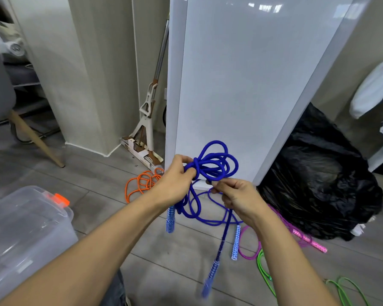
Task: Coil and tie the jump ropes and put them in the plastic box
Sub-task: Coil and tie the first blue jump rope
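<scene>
A blue jump rope [215,165] is bunched in several loops in front of me. My left hand [175,182] grips the gathered loops at their knotted neck. My right hand [237,198] pinches a strand just below the bundle. One patterned blue handle [170,219] dangles under my left hand, and another [211,276] hangs blurred lower down. A second blue rope [210,221] with a white-and-blue handle [236,242] lies on the floor beneath. The clear plastic box [24,235] with an orange latch stands at lower left, its lid on.
An orange rope [142,182] lies by the white cabinet [241,85]. A pink rope [296,233] and a green rope [265,274] lie at right on the grey floor. A black rubbish bag [323,173], a mop [146,120] and a chair leg [33,138] stand around.
</scene>
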`<state>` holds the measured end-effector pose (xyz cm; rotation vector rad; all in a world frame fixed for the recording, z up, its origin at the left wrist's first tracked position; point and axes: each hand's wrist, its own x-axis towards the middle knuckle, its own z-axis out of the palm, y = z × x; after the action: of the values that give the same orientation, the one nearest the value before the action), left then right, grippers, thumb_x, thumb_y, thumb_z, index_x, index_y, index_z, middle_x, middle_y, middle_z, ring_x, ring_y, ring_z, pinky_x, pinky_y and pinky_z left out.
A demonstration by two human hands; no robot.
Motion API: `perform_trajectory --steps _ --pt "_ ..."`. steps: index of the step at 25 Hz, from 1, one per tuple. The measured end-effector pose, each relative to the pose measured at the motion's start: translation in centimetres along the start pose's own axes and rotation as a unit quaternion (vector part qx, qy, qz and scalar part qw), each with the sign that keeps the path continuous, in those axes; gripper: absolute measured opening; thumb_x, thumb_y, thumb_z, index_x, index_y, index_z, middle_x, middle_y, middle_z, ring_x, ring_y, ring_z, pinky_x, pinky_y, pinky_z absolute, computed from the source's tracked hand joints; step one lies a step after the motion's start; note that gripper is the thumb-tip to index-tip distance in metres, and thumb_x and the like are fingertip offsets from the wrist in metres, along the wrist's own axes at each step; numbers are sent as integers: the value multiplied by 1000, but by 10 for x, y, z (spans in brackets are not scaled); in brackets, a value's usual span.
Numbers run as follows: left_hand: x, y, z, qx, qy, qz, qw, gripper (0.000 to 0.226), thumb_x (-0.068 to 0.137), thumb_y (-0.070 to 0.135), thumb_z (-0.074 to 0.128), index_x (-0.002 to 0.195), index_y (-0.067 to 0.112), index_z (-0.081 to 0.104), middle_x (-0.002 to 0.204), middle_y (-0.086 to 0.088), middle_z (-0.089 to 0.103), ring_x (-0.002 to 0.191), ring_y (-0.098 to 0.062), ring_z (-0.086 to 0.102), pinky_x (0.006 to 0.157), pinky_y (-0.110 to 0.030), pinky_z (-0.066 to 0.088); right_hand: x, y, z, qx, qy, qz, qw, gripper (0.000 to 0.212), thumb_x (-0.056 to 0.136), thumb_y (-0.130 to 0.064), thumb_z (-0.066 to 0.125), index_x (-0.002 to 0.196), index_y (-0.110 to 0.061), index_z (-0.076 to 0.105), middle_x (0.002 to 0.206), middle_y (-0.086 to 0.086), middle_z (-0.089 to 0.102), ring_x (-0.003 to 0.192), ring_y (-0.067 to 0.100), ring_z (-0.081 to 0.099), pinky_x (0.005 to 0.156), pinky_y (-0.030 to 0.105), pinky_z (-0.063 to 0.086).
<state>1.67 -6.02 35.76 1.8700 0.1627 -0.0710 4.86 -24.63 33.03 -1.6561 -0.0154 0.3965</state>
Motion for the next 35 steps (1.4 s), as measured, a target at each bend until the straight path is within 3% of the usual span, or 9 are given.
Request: perform_trajectory --steps 4,7,10,15,20,26,29,32,35 --pt "2 -3 -6 -1 56 42 998 23 102 13 46 121 26 42 101 -5 62 81 -13 58 67 -25 51 -8 -2 23 -103 3 -53 993 21 101 -20 57 106 -18 77 67 -1 59 45 7 34 46 19 31" --pt "7 -10 -7 64 143 84 984 21 100 7 44 118 17 41 94 -2 58 71 -12 54 52 -15 39 -21 -5 41 -320 5 -156 935 21 102 -25 51 99 -23 72 63 -5 55 57 12 45 56 26 45" --pt "21 -19 -15 128 206 104 964 20 95 1 44 111 11 40 95 -11 59 76 -24 57 55 -21 39 -33 -18 51 -476 -8 -238 846 21 102 -28 45 101 -22 66 77 0 61 75 22 55 69 41 51" --pt "38 -30 -14 352 206 124 905 23 91 2 52 109 12 43 97 -15 61 84 -35 56 68 -41 40 -50 -41 47 -536 -16 -303 788 21 102 -32 48 99 -19 65 88 -1 65 84 24 57 73 40 48" --pt "20 -19 -16 407 -54 229 883 25 90 15 62 107 32 54 92 11 68 89 -19 62 82 -35 48 -44 -49 2 -363 88 -308 875 6 91 -31 71 88 -27 74 82 -10 69 75 10 60 71 28 49" --pt "-18 10 -7 4 -253 158 955 26 84 -6 66 100 14 65 96 -18 73 77 -31 64 75 -41 55 -32 -42 -30 -105 7 -146 984 10 79 -30 81 78 -20 80 64 -4 66 63 15 52 64 26 45" --pt "-19 15 -7 -88 -203 131 966 26 88 -9 63 98 14 62 88 -23 71 69 -19 59 66 -27 52 -28 -34 -37 -81 -56 -110 989 13 67 -29 84 76 -22 80 70 0 69 67 20 58 64 32 51" --pt "-4 9 -10 -116 -51 80 989 19 91 2 66 101 17 60 86 -9 76 70 -17 64 71 -34 56 -23 -27 -22 -69 -60 -78 993 11 90 -17 68 87 -16 79 60 -1 52 49 13 32 44 22 25" --pt "7 -2 -10 -48 85 55 994 18 88 10 70 97 20 58 80 -9 72 64 -19 59 64 -39 51 -25 -23 3 -125 -113 -31 985 24 103 -18 53 113 -13 75 63 2 47 46 12 30 44 21 25"
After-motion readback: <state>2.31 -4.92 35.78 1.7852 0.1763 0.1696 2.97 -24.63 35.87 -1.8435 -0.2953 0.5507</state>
